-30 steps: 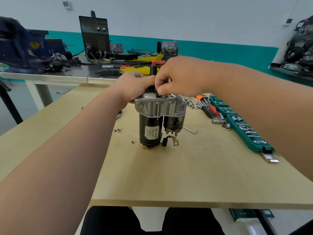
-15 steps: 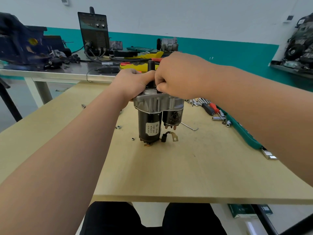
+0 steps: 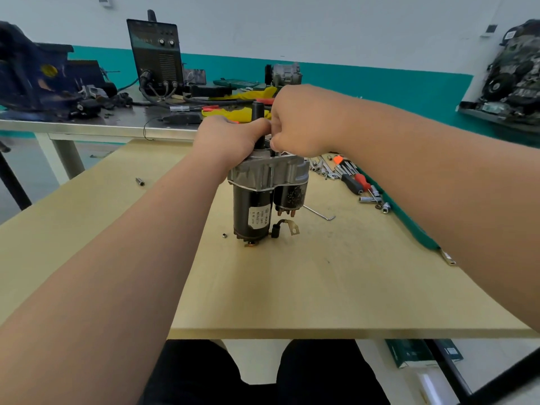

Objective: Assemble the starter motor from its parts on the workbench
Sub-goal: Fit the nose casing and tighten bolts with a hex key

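Under the grip the motor [image 3: 251, 211] is black, with a white label [image 3: 259, 215] printed dark. Its housing [image 3: 263, 173] is plain silver-grey and its tab [image 3: 294, 228] brassy. The bench [image 3: 321, 273] below is pale yellow-tan. Right of the grip lie a green tray [image 3: 409, 223] and a red-and-black screwdriver [image 3: 355, 184]. Beyond the grip are yellow cloth [image 3: 230, 114], a black welder [image 3: 155, 54], a dark blue vise [image 3: 29, 77], and a white wall [image 3: 321, 24] with a teal band [image 3: 380, 86].
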Motion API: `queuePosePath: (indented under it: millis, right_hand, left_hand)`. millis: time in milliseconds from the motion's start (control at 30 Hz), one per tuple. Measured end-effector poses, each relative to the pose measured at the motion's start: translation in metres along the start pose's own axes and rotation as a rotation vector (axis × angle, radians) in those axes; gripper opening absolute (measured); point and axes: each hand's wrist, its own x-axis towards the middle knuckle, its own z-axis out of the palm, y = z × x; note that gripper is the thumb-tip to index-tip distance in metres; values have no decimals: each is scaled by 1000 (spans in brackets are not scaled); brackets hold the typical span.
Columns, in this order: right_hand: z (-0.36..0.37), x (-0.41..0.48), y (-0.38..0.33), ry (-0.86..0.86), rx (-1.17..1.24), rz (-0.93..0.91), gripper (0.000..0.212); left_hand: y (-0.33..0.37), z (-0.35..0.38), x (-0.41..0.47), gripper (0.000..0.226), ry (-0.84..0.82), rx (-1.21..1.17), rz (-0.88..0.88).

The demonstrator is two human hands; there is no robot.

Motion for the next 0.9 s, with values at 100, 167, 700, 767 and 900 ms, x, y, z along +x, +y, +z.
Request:
queuePosePath:
  millis: [100, 167, 700, 767, 900]
  right_hand:
    - [3, -2, -3, 42, -58, 19, 33]
    - [5, -2, -5, 73, -67, 35, 35]
    - [85, 3, 100, 385, 776, 454, 20]
    - [135, 1, 113, 129, 767, 582, 19]
    - [190, 10, 108, -14, 689, 585, 17]
  left_hand:
    - [3, 5, -1, 46, 42, 5, -13]
    - [4, 7, -2, 45, 51, 2, -15]
    - [-3, -6, 13, 46, -107, 60, 58]
    - [-6, -10, 17, 48, -150, 41, 73]
    - [-12, -19, 21, 58, -229, -17, 94]
